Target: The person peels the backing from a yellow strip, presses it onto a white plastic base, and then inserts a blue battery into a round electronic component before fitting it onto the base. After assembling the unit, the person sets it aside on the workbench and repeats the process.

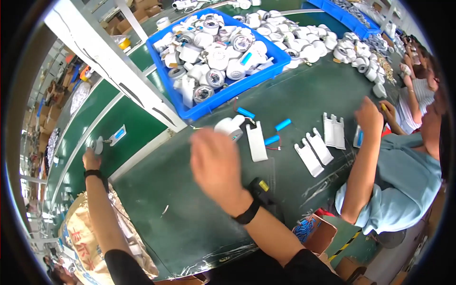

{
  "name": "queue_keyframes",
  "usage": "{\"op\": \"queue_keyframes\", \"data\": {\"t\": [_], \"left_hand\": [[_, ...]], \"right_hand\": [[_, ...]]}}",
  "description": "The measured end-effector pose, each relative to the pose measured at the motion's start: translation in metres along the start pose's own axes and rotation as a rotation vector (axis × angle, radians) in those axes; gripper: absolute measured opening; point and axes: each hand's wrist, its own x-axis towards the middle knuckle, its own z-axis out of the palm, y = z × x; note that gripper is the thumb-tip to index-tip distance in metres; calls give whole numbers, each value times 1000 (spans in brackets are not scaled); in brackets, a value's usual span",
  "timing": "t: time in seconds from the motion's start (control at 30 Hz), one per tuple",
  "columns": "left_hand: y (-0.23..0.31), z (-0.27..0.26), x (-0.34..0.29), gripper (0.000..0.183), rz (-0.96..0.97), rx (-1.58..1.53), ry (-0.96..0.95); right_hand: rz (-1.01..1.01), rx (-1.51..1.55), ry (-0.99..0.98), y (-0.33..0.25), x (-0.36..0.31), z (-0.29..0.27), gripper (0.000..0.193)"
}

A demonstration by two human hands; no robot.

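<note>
Stretched out to the far left, my left hand (91,160) grips a small white round housing (98,145) over the green conveyor belt (135,121). Beside that housing lies a white plate with a blue battery (118,135), apparently joined to it by a wire. My right hand (216,168) is raised above the worktable (190,232); motion blurs its fingers, so their grip cannot be made out. Just beyond it sits a white housing with a round end (230,126), partly hidden by the hand. A white flat cover (257,142) and blue batteries (272,140) lie to its right.
A blue crate (192,114) full of white housings stands at the back, with more housings (304,40) heaped beside it. Several white covers (334,130) lie near a co-worker (394,175) at right. A black-and-yellow tool (262,186) lies near my right wrist. A sack (78,237) stands lower left.
</note>
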Motion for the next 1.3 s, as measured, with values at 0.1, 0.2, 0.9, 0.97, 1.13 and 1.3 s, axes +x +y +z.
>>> {"op": "queue_keyframes", "data": {"t": [0.1, 0.2, 0.9, 0.97, 1.13, 1.3], "left_hand": [[110, 47, -81, 66, -314, -507, 56], [246, 29, -235, 50, 70, -846, -421], [240, 8, -428, 48, -59, -1784, -660], [233, 8, -428, 47, -129, -1830, -667], [229, 10, -424, 45, -259, -1866, -610], [228, 9, -422, 46, -284, -1902, -565]], "right_hand": [[216, -314, -1, 35, 18, -37, 58], [101, -392, -176, 83, 12, -69, 70], [80, 576, -503, -29, -38, 21, 39], [9, 411, -456, -32, -31, 16, 38], [-166, 151, -448, -26, -40, 25, 43], [-233, 97, -459, -27, -58, 42, 40]]}}
